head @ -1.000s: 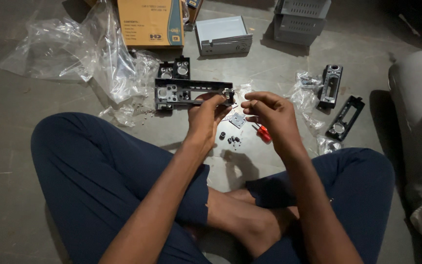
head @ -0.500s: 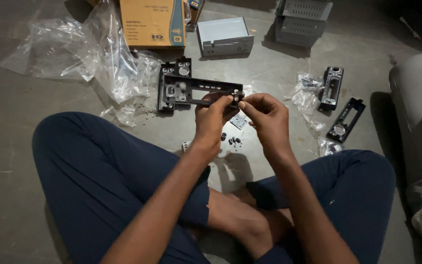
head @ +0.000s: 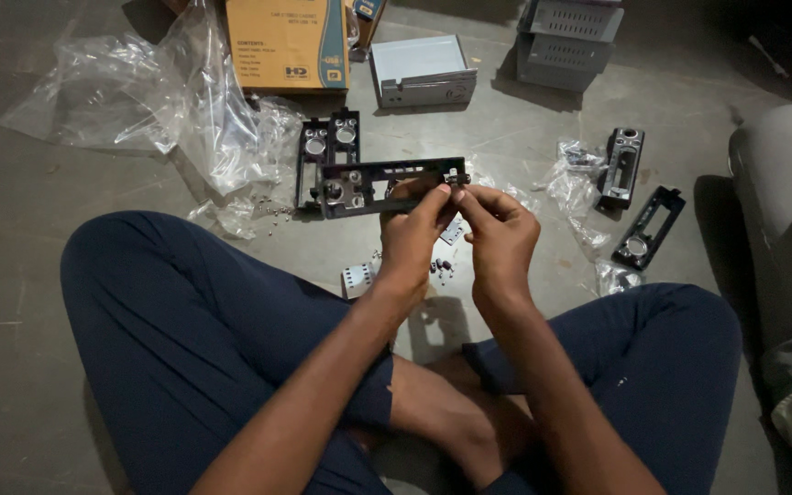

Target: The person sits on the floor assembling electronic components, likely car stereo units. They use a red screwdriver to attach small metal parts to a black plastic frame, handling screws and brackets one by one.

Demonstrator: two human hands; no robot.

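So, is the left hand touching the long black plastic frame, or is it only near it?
Touching. The head view shows the left hand gripping the long black frame near its right end, fingers wrapped onto it. The right hand pinches at the same end.

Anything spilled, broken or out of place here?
No visible damage. Small loose parts lie scattered on the floor beside crumpled clear plastic bags; more sit below the black panel frame held by the left hand and right hand.
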